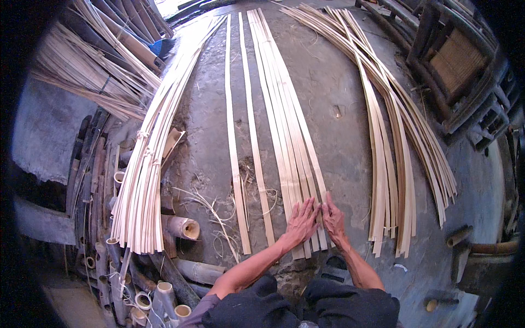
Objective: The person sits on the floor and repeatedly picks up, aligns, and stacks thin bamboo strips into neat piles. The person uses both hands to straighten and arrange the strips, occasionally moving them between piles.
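Observation:
Several long, pale bamboo strips [279, 117] lie side by side on the floor in front of me, running away from my body. Across their near ends my left hand [302, 221] rests flat, palm down with the fingers stretched out. My right hand [333, 220] is beside it at the right edge of the row, its extended fingers touching the outermost strip. What lies under my palms is hidden. Two separate strips, a left one [231, 126] and a right one [254, 126], lie apart from the row on its left.
A tied bundle of strips [147, 180] lies at the left, looser strips [391, 120] at the right. Cut bamboo poles [183, 228] are heaped at the lower left. Thin shavings [219, 218] litter the grey floor [333, 136]. A dark bamboo chair [456, 65] is at the far right.

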Tool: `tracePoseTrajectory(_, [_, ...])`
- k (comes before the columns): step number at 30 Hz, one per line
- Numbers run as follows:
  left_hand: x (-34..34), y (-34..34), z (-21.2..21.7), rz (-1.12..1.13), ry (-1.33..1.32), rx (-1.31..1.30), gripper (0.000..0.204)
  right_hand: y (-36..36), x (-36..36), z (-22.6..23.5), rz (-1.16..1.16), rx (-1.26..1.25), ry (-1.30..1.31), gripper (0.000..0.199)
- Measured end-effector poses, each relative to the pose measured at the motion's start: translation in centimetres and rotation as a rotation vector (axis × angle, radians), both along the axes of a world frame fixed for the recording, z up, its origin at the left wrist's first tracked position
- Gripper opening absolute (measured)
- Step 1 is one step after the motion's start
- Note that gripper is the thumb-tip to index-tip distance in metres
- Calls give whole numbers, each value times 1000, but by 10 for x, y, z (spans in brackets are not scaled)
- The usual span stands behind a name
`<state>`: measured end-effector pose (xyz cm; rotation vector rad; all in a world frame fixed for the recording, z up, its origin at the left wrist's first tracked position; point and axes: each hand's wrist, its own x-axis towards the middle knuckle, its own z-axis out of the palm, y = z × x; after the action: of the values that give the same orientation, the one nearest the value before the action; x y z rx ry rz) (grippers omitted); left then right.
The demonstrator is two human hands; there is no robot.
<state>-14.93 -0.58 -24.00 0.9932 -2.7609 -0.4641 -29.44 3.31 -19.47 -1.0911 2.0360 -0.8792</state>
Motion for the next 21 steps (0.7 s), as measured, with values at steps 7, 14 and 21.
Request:
tracePoseTrajectory(7, [-5, 1, 1, -11, -45, 3, 71, 13, -1, -36, -23, -185, 75, 46])
tracePoseTrajectory(14, [-5, -2, -5, 21, -131, 139, 80, 10, -13, -27, 126, 101, 290, 46])
tracePoseTrajectory(21, [-4, -3, -8, 10, -92, 113, 83, 6, -13, -18, 206, 212, 424, 47])
